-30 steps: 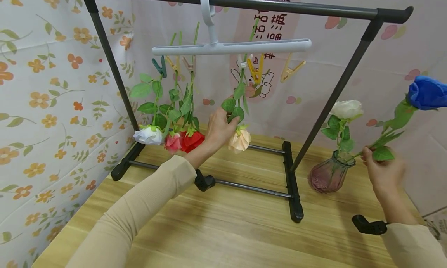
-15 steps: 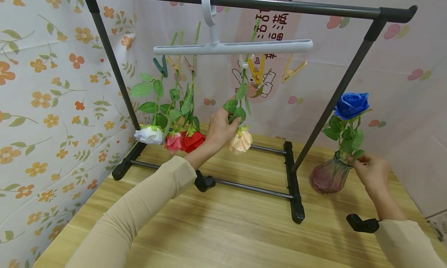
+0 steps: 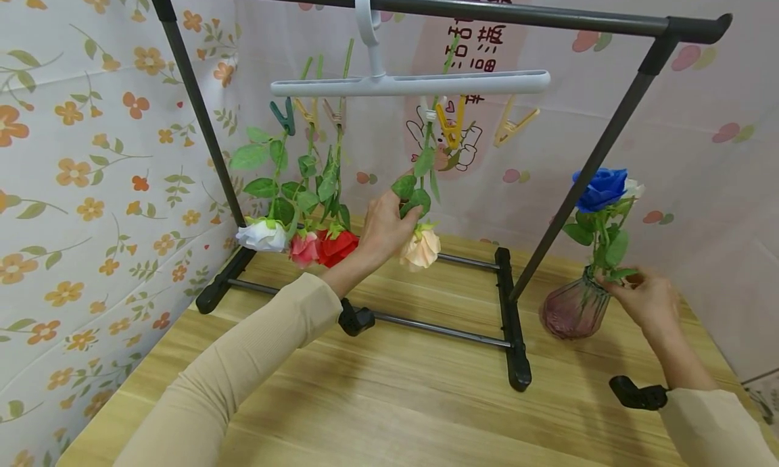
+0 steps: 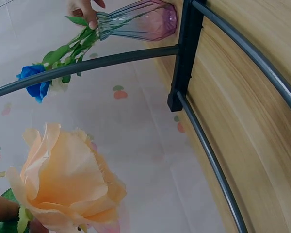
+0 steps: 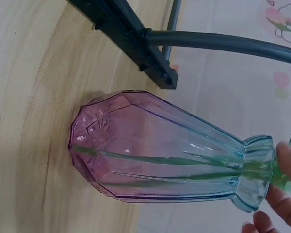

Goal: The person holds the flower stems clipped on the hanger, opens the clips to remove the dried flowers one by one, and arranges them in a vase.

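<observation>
Desk (image 3: 395, 406) of pale wood grain, bounded on the left by a sheet (image 3: 73, 210) printed with orange flowers and at the rear by a pale backdrop (image 3: 718, 203) bearing small red-and-green motifs, a rabbit drawing and dark characters. A dark tubular rack (image 3: 517, 13) stands on the wood; from its top bar hangs a pale hanger (image 3: 475, 83). Clothespins (image 3: 284, 117) beneath the hanger suspend white (image 3: 262, 235), pink (image 3: 304, 249), red (image 3: 337, 248) and peach (image 3: 421, 249) roses head down. The left grip (image 3: 392, 227) is closed around the peach rose's leafy stem, just above the bloom. To the right of the rack, a faceted glass vase (image 3: 572, 311), pink below and bluish at the neck, contains a blue rose (image 3: 600, 190) and a second white rose (image 3: 633, 188). The right grip (image 3: 646, 301) pinches the blue rose's stem at the vase mouth.
</observation>
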Demonstrator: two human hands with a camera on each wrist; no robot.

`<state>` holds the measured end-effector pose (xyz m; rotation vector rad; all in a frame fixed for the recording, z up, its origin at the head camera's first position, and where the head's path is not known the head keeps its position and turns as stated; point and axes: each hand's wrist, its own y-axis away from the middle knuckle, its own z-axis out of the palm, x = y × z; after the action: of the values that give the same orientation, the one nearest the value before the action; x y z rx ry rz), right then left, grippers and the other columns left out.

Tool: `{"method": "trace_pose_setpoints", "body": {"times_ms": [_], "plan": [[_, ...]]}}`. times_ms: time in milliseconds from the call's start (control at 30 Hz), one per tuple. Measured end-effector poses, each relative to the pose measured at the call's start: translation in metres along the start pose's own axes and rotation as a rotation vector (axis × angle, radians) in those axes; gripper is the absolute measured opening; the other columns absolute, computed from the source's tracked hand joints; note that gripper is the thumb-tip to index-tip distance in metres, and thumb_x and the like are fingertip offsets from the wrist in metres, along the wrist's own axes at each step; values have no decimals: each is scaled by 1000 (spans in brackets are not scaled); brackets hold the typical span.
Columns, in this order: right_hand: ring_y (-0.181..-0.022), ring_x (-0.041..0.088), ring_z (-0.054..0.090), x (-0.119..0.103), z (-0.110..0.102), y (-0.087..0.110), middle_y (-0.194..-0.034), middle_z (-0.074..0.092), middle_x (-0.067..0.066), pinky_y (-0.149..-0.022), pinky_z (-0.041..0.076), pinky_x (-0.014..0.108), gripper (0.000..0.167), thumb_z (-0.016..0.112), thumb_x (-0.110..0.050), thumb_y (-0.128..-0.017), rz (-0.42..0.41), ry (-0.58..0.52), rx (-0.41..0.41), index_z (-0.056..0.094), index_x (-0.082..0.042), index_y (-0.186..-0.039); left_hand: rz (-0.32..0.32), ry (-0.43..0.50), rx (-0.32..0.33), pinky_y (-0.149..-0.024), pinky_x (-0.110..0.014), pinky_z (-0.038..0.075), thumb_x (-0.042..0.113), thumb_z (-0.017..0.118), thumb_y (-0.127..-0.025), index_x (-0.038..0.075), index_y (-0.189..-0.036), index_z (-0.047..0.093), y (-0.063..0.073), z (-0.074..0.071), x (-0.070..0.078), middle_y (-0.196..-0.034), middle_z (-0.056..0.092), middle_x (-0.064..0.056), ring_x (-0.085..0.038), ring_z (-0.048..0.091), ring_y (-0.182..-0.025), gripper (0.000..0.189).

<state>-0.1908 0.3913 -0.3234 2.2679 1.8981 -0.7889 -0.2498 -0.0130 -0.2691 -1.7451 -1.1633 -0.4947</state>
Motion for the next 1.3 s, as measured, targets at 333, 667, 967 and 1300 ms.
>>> {"method": "trace_pose_setpoints", "body": {"times_ms": [333,667,967,1300], "plan": [[-54,19,43,-13,6,0,-81,62,27,-45,28,26,38,60,-28,-92,-129,-8,141,70,8,-94,19,-1,-13,-66,-28,48,12,62,-90,14,-136,52,2,-3,-1,-96,71,-10,-11,54,-71,47],[-48,8,30,-10,8,-2,-72,62,25,-40,23,27,21,61,-9,-88,-224,14,213,70,10,-93,43,-3,-11,-60,-24,42,12,62,-89,13,-133,54,4,-5,-2,-87,69,-9,-12,49,-66,44],[-78,38,51,-16,9,4,-95,60,32,-60,33,36,22,59,-9,-90,-187,-42,226,66,11,-99,56,-12,0,-61,-26,44,12,63,-88,7,-120,61,4,-5,-4,-84,69,-9,-11,51,-68,32],[-75,10,42,-69,1,18,-81,55,23,-67,28,34,12,68,6,-80,-439,-118,477,65,9,-91,16,-39,-10,-57,-23,44,14,63,-89,2,-94,62,4,-8,-3,-80,68,-10,-9,52,-62,12]]}}
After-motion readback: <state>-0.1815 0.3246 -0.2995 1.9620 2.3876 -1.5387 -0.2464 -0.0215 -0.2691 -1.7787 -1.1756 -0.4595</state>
